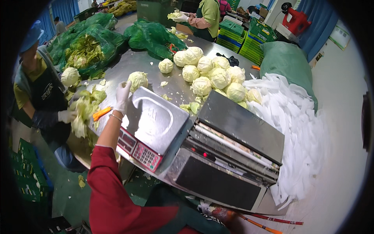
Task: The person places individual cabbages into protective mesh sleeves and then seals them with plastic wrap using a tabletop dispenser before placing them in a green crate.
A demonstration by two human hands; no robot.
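My left hand (pixel 122 96), in a white glove, reaches over the left side of a digital weighing scale (pixel 155 117). Its fingertips are at the near left side of a pale cabbage (pixel 138 81), which is just beyond the scale's steel plate. Whether they grip it or only touch it is unclear. The scale's red-edged keypad (pixel 146 154) faces me. To the right, a wrapping machine (pixel 219 182) with a dark flat pad stands at the table's near edge. My right hand is out of view.
Trimmed cabbages (pixel 219 77) are heaped beyond the wrapper, beside white foam netting (pixel 292 131). An orange-handled knife (pixel 101 113) lies left of the scale. A co-worker's gloved hand (pixel 67 116) holds loose leaves (pixel 83 112). Green mesh sacks (pixel 152 38) sit at the back.
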